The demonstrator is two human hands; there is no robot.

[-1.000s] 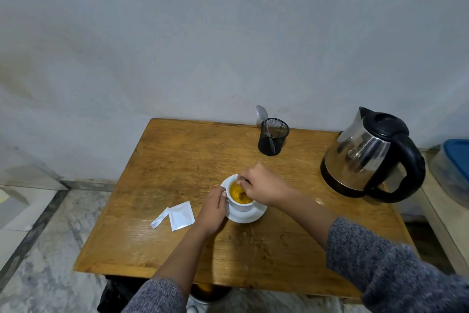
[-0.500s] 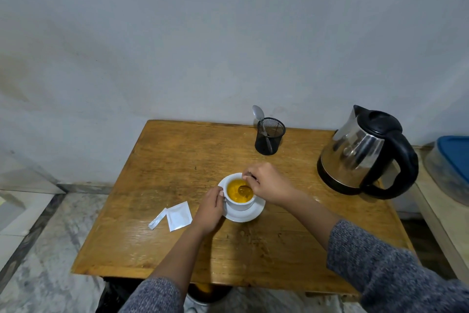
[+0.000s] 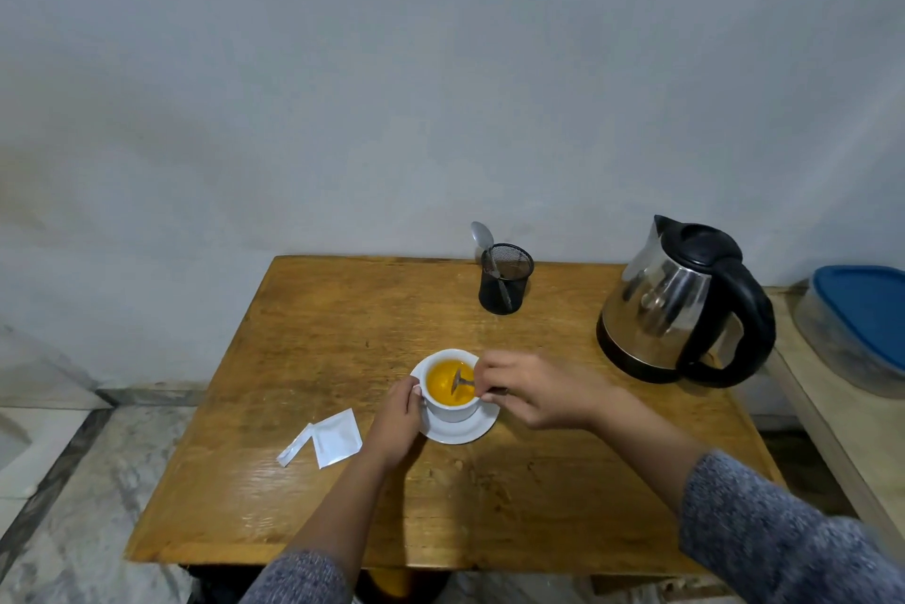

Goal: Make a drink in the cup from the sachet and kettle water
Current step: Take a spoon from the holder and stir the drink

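Note:
A white cup (image 3: 453,409) full of orange drink stands on a white saucer (image 3: 465,429) near the middle of the wooden table (image 3: 343,319). My left hand (image 3: 394,422) grips the cup's left side. My right hand (image 3: 531,390) pinches a small metal spoon (image 3: 461,382) whose bowl dips into the drink. The torn white sachet (image 3: 337,438) and its torn-off strip (image 3: 294,448) lie flat to the left of the cup. The steel kettle (image 3: 671,305) with black lid and handle stands at the table's right rear.
A black mesh holder (image 3: 505,279) with another spoon (image 3: 485,238) sits at the table's back edge by the wall. A clear container with a blue lid (image 3: 862,324) rests on a ledge to the right. Marble floor lies to the left.
My right hand has shifted rightward off the cup's mouth, and the spoon now shows tilted in the orange drink. My left hand has stayed on the cup.

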